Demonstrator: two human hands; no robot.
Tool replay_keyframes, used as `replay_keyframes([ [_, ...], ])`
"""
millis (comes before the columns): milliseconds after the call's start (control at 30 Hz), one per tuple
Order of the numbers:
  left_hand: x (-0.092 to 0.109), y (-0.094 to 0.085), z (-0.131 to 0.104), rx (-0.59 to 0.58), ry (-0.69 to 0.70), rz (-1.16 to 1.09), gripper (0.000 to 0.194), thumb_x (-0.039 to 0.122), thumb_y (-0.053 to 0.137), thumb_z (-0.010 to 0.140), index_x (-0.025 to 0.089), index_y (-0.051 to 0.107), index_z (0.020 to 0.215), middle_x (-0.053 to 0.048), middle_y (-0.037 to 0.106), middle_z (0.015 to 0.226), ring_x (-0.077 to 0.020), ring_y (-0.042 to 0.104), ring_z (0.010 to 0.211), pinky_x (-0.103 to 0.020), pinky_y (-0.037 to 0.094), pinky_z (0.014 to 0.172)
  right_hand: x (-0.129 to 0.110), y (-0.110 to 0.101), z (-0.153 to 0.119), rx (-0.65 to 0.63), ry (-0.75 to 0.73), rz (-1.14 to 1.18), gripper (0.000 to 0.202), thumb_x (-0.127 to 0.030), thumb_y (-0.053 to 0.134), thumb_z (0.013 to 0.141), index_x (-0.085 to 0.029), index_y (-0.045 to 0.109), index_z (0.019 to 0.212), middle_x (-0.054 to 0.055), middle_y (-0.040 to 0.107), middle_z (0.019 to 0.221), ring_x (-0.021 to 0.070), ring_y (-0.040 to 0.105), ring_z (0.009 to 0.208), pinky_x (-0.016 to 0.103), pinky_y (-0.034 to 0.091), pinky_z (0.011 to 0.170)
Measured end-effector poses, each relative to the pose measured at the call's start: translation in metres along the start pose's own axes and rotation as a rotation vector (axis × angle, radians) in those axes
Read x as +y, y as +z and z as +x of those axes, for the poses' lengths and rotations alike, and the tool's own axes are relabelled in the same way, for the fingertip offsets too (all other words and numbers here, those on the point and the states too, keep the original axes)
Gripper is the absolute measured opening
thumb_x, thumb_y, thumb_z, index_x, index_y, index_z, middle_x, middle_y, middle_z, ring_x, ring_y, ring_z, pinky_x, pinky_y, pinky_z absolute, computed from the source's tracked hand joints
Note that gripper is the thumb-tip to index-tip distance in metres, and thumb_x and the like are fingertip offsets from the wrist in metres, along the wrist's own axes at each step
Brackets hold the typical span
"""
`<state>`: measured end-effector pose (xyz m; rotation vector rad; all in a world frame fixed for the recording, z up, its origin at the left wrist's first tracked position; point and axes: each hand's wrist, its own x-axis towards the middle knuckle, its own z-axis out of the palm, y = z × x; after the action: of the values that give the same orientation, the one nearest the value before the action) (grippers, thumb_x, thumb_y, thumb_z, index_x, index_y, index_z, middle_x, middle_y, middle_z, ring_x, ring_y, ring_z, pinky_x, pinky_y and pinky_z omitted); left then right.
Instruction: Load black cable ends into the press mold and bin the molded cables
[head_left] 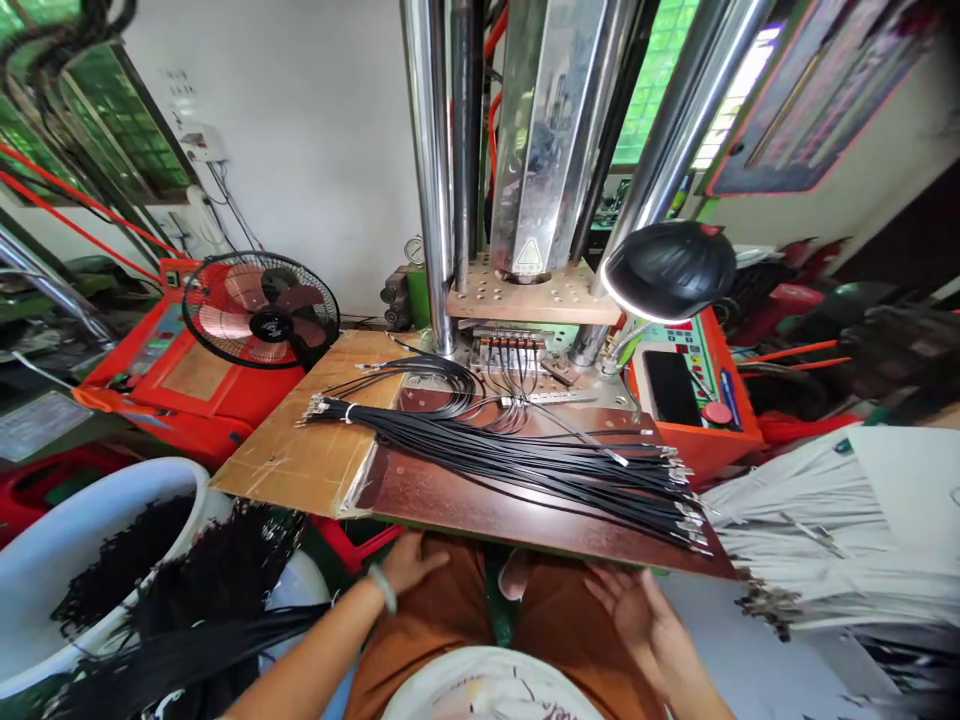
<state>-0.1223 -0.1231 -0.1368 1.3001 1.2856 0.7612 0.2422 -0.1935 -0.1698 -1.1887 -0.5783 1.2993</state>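
Note:
My left hand (412, 563) rests by my left thigh below the table's front edge, fingers apart and nothing in it. On the other side, my right hand (634, 605) is beside my right thigh, palm partly up, fingers spread and holding nothing. In front of both lies a long bundle of black cables (517, 460) with metal ends, bound near its left end by a white tie (349, 413). Several thin cables run into a metal fixture (510, 350) under the press plate (532, 298). A loop of black cable (450, 380) lies behind the bundle.
A fan (262, 310) stands at left, above a white tub (195, 490) of black cables. A black lamp (671, 270), a phone (670, 387) and a red control box (720, 445) are at right, near white cables (810, 520).

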Motion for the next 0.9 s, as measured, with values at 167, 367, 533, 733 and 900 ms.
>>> replay_keyframes([
  [167,-0.007,0.026,-0.013,0.22,-0.047,-0.956,0.047,0.063,0.076,0.066,0.024,0.065,0.09,-0.004,0.07,0.103,-0.0233,0.064,0.108,-0.043,0.047,0.105,0.008,0.003,0.009,0.052,-0.033,0.234,0.028,-0.061,0.066,0.078,-0.038,0.07,0.094,0.0,0.071,0.101,0.0281,0.066,0.1,0.055,0.053,0.095],
  [367,-0.007,0.032,0.009,0.428,-0.084,-1.114,0.036,0.041,0.085,0.065,0.019,0.062,0.083,0.0,0.07,0.079,-0.0155,0.068,0.077,-0.033,0.056,0.082,0.018,0.003,0.012,0.139,-0.021,0.303,0.033,-0.061,0.075,0.071,-0.034,0.07,0.089,0.0,0.072,0.094,0.0249,0.068,0.087,0.047,0.058,0.08],
  [533,-0.011,0.03,0.01,0.411,-0.098,-1.154,0.05,0.045,0.091,0.051,0.017,0.062,0.08,-0.002,0.071,0.079,-0.0191,0.069,0.076,-0.035,0.059,0.076,0.014,-0.002,0.012,0.152,0.1,0.425,0.046,-0.054,0.087,0.058,-0.031,0.069,0.094,0.001,0.072,0.096,0.0241,0.067,0.089,0.042,0.058,0.077],
  [733,-0.013,0.024,0.008,0.387,-0.155,-1.17,0.046,0.038,0.089,0.059,0.019,0.064,0.092,-0.003,0.074,0.088,-0.0187,0.07,0.079,-0.035,0.059,0.077,0.008,-0.012,0.01,0.087,0.252,0.342,0.048,-0.057,0.086,0.057,-0.026,0.07,0.09,0.005,0.072,0.091,0.0255,0.068,0.083,0.041,0.058,0.074],
  [900,-0.009,0.023,0.004,0.414,-0.211,-1.164,0.048,0.03,0.081,0.073,0.022,0.061,0.115,-0.002,0.074,0.093,-0.0173,0.07,0.083,-0.033,0.057,0.081,0.003,-0.014,0.005,0.052,0.273,0.312,0.048,-0.057,0.086,0.058,-0.026,0.07,0.093,0.004,0.072,0.09,0.0237,0.067,0.082,0.038,0.058,0.072],
])
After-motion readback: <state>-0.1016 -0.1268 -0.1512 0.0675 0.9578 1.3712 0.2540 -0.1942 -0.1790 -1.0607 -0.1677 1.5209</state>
